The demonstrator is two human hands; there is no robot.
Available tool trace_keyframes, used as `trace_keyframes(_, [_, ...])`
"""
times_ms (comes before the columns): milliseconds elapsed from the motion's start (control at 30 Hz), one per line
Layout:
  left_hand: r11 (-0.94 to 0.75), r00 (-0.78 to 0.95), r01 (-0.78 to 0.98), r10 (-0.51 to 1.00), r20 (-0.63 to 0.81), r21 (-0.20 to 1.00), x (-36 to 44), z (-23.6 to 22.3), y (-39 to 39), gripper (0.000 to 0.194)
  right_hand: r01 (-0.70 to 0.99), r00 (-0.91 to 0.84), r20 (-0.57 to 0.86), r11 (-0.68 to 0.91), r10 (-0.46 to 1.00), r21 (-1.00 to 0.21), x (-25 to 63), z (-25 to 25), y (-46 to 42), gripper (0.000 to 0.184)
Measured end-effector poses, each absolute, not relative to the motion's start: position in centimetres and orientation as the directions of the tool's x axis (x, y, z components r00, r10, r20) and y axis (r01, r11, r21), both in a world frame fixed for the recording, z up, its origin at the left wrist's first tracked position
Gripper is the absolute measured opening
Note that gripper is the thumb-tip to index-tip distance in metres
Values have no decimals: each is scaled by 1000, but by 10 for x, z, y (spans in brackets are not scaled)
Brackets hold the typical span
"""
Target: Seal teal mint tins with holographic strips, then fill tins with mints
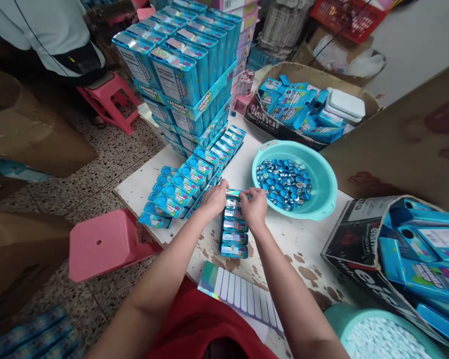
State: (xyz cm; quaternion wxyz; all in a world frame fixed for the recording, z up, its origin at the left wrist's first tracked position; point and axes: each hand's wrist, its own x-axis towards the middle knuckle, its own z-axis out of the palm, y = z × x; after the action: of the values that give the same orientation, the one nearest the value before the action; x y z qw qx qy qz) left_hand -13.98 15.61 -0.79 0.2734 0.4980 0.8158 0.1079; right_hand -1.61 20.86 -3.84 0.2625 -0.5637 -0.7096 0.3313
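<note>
A short row of small blue candy boxes (234, 238) with shiny tops stands on the table before me. At its far end, a narrow shiny strip (233, 192) spans between my two hands. My left hand (215, 200) is closed, pinching the strip's left end beside the row. My right hand (255, 205) pinches the other end, fingers bent together over the row's right side. Close to my body lies a sheet of pale, purple-edged strips (243, 294), partly covered by my right forearm. Left of the row stand longer rows of blue boxes (183, 183) with round blue caps.
A turquoise basin (324, 164) of small blue caps stands right of my hands. Tall stacked blue boxes (179, 75) rise at the back left. Cartons of blue packs (262, 117) flank the table (303, 239). A pink stool (99, 244) and a seated person (56, 35) are at left.
</note>
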Motion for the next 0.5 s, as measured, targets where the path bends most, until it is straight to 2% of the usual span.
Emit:
trace_keyframes(200, [579,-412,668,811,-416,467,-137,-28,165,39,671,-226,10,163,974,-723,-22,-49,209,8])
trace_keyframes(300, [645,-503,580,764,-404,497,-134,-37,166,42,662,-188,48,163,981,-732,-21,-52,207,29])
trace_keyframes(367, [655,-534,504,748,-394,563,-129,-42,163,40,635,-178,42,148,983,-758,-22,-55,205,35])
trace_keyframes(433, [624,-532,354,747,-399,696,-122,-47,157,40,601,-148,-22,72,989,-796,-23,-58,205,36])
trace_keyframes(500, [572,-501,162,749,-433,804,-115,-51,150,50,572,-103,-109,-31,989,-819,-25,-61,207,37])
